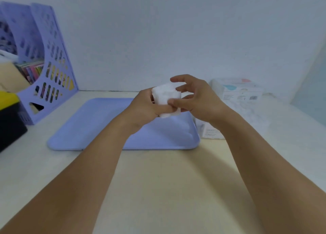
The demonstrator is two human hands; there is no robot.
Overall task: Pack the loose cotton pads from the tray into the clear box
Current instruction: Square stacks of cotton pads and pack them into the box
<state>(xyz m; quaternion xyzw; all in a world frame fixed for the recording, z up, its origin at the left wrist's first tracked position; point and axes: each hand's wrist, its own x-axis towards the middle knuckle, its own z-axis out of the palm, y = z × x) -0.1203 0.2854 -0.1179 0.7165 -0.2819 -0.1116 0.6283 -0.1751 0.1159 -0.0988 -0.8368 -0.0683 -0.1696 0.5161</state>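
Pale worktop [158,172] carries a lilac tray [91,124]. Above its far edge, the left hand [146,108] grips a stack of cotton pads [165,99] (white, blurred); the right hand [194,99] pinches its near corner, other fingers [178,78] spread.

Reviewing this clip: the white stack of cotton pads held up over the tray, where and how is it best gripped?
Across the flat faces of the cotton pad stack, thumb on one face and fingers on the other, coming in from its sides. It is a loose pile of thin sheets, so squeezing face to face likely keeps them together, as the left hand does now.
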